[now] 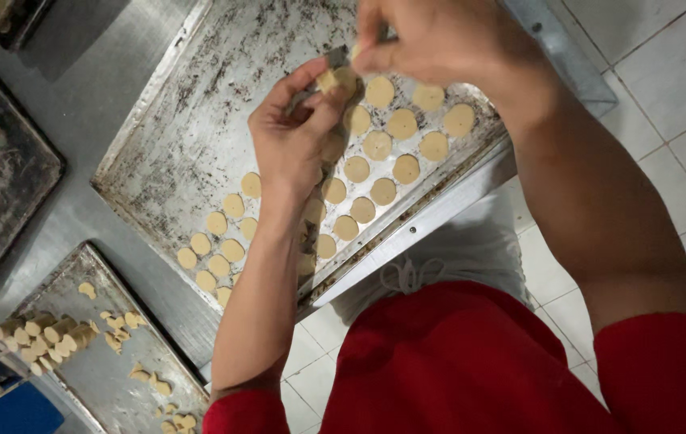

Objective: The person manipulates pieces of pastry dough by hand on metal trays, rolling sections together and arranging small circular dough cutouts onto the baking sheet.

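Steel worktable [86, 112] over white floor tiles [664, 88] carries our worn baking tray [190, 104], rows of round dough discs [379, 145] filling its near side. Our left hand [295, 137] is raised above the discs, fingers pinching a small dough piece [328, 80]. Our right hand [431, 40] is closed just above it on something thin, possibly a blade, too blurred to tell.

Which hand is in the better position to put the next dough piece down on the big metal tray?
Probably the left hand: its fingertips pinch a small pale dough piece just above the worn metal baking tray, beside the round dough discs. The right hand holds something higher up.
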